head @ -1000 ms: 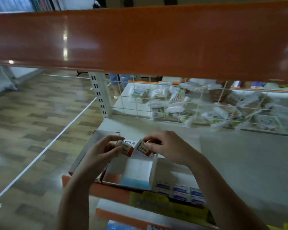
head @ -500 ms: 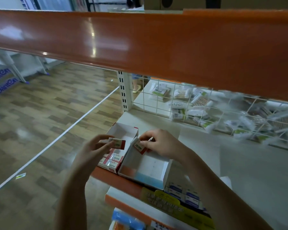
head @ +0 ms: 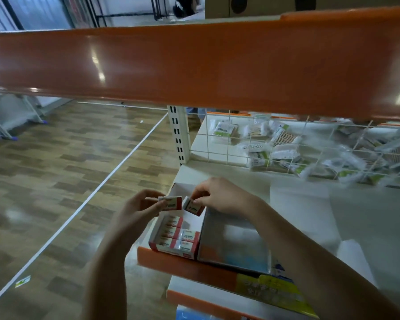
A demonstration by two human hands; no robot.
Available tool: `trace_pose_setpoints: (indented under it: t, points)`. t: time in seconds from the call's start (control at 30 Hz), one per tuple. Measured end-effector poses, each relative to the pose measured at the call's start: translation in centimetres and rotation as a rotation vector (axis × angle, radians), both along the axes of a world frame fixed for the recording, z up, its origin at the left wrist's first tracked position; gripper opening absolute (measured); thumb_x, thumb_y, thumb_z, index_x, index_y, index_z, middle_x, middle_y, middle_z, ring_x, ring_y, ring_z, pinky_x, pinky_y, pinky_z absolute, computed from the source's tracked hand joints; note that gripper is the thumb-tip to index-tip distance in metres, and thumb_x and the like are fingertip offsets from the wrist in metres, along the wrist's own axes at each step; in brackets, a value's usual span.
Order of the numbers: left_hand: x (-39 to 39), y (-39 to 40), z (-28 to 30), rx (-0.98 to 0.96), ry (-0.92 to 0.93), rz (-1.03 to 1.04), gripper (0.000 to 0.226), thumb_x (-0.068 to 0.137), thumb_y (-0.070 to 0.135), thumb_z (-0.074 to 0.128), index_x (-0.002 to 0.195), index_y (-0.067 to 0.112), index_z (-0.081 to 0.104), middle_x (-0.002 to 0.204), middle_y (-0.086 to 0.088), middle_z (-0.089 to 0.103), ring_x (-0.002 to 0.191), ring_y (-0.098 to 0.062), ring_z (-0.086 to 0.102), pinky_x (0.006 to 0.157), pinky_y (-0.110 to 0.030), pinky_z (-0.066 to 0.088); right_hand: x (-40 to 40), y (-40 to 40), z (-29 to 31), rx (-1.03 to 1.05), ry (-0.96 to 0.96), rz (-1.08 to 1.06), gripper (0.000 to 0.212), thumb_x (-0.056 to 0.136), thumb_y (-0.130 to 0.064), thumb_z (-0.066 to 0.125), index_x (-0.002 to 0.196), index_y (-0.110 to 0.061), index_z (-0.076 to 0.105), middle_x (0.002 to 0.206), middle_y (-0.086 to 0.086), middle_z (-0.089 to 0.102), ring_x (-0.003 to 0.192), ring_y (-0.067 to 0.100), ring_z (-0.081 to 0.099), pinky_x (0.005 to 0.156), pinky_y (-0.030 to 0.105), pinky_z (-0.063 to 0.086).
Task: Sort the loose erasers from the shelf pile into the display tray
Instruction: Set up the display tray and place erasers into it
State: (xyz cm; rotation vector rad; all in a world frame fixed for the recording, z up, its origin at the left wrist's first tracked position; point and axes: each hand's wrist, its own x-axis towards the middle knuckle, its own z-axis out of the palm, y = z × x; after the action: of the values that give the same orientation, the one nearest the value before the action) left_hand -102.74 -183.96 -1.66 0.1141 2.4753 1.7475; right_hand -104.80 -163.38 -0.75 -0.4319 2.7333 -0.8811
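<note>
My left hand (head: 140,207) pinches a boxed eraser (head: 172,203) with a white and red sleeve. Just to its right, my right hand (head: 219,196) pinches a second eraser (head: 193,207), tilted down. Both erasers hang over the far end of the red-and-white display tray (head: 153,240), which stands at the shelf's left front corner. Several erasers (head: 179,237) lie in rows in the tray's near half. The tray's far half shows bare white bottom.
A larger open box (head: 234,241) with a blue and orange bottom sits right of the tray. An orange upper shelf edge (head: 194,65) hangs overhead. Behind a white wire grid (head: 240,144) lie bagged packets. Wooden floor lies to the left.
The view has shifted so the tray sits more central. My two hands have drawn slightly apart, each with its eraser, and now hover over the tray rather than the larger box.
</note>
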Motion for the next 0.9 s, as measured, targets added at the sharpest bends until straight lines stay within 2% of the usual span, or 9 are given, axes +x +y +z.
trace_pose_setpoints:
  t: [0.1,0.2,0.33,0.53,0.7,0.83,0.9]
  points:
    - [-2.0,-1.4,-0.3,-0.025,-0.008,-0.042,0.007,0.084,0.018,0.065,0.088,0.023,0.063,0.079,0.003,0.070,0.070,-0.007,0.061,0.065,-0.021,0.045,-0.8,-1.1,-0.4,0.102,-0.007,-0.008,0.023,0.092,-0.019,0.057,0.112,-0.014,0.068,0.110,0.002,0.067,0.096,0.014,0.060,0.083,0.028,0.049]
    - [-3.2,-1.9,-0.5,0.000,-0.005,-0.098,0.007,0.085,0.015,0.064,0.088,0.021,0.063,0.076,0.003,0.068,0.068,-0.005,0.059,0.063,-0.016,0.044,-1.1,-1.9,-1.2,0.194,-0.047,-0.014,0.023,0.091,-0.019,0.059,0.111,-0.013,0.069,0.111,0.002,0.068,0.096,0.014,0.061,0.083,0.026,0.047]
    - [-4.4,-2.0,-0.8,-0.004,0.008,-0.151,0.006,0.085,0.014,0.064,0.089,0.018,0.063,0.074,0.007,0.068,0.062,0.004,0.060,0.056,-0.011,0.045,-1.3,-2.7,-2.3,0.284,-0.077,-0.042,0.021,0.089,-0.020,0.062,0.107,-0.014,0.070,0.106,0.002,0.070,0.092,0.015,0.063,0.083,0.031,0.050]
    - [-6.2,-2.0,-1.0,-0.061,0.017,-0.286,0.009,0.087,0.019,0.062,0.095,0.016,0.063,0.079,0.004,0.070,0.064,0.006,0.061,0.059,-0.012,0.045,-1.6,-3.5,-2.8,0.387,-0.092,-0.093,0.020,0.087,-0.017,0.064,0.105,-0.013,0.071,0.103,0.005,0.070,0.092,0.021,0.064,0.085,0.038,0.052]
    - [-7.4,-1.7,-1.4,-0.094,0.030,-0.347,0.011,0.085,0.021,0.065,0.095,0.018,0.064,0.082,0.001,0.072,0.079,-0.014,0.064,0.078,-0.038,0.052,-1.6,-4.3,-3.1,0.437,-0.113,-0.106,0.018,0.089,-0.016,0.062,0.104,-0.011,0.071,0.103,0.006,0.069,0.091,0.022,0.064,0.086,0.038,0.052]
    - [-7.7,-1.5,-1.9,-0.160,0.054,-0.365,0.008,0.084,0.028,0.066,0.091,0.026,0.064,0.080,0.008,0.072,0.082,-0.023,0.067,0.079,-0.048,0.052,-1.5,-4.7,-3.2,0.448,-0.087,-0.145,0.018,0.088,-0.017,0.062,0.104,-0.012,0.071,0.104,0.006,0.068,0.091,0.022,0.063,0.085,0.037,0.052]
    - [-7.8,-1.5,-2.3,-0.199,0.074,-0.356,0.007,0.084,0.030,0.066,0.091,0.029,0.063,0.081,0.008,0.072,0.081,-0.018,0.068,0.080,-0.046,0.055,-1.3,-4.5,-3.1,0.439,-0.067,-0.157,0.020,0.088,-0.023,0.063,0.105,-0.016,0.072,0.107,0.006,0.064,0.094,0.022,0.060,0.085,0.035,0.051]
